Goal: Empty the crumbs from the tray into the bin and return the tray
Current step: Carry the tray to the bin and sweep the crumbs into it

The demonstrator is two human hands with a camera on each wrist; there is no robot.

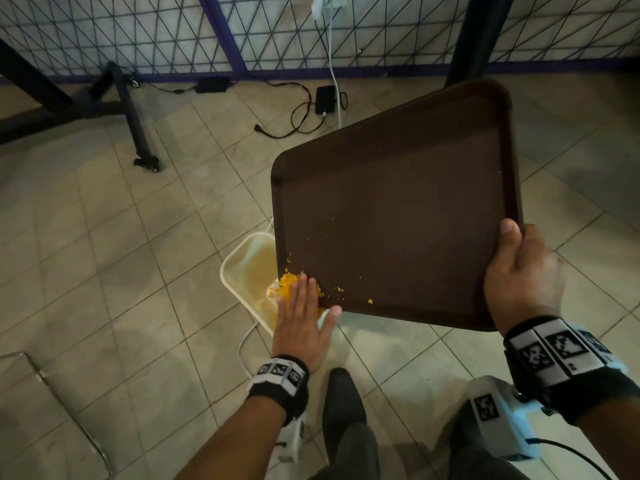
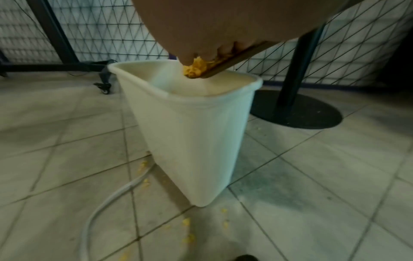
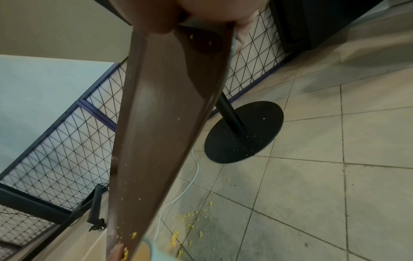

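A dark brown tray [image 1: 398, 209] tilts down to the left over a cream bin [image 1: 235, 271] on the tiled floor. My right hand [image 1: 519, 271] grips the tray's near right corner, thumb on the rim. My left hand [image 1: 301, 317] lies flat with straight fingers on the tray's low corner, against a heap of yellow crumbs [image 1: 289, 280] at the edge above the bin. In the left wrist view the crumbs [image 2: 196, 68] hang off the tray lip [image 2: 234, 60] over the bin's [image 2: 190, 134] mouth. The right wrist view looks down the tray [image 3: 161, 123].
Yellow crumbs [image 3: 190, 224] lie scattered on the floor beside the bin. A white cable [image 2: 107, 199] runs past the bin's base. A black round table base [image 3: 243, 130] with its post stands behind. A wire mesh fence [image 1: 138, 32], power bricks and a wheeled frame [image 1: 138, 133] are at the back.
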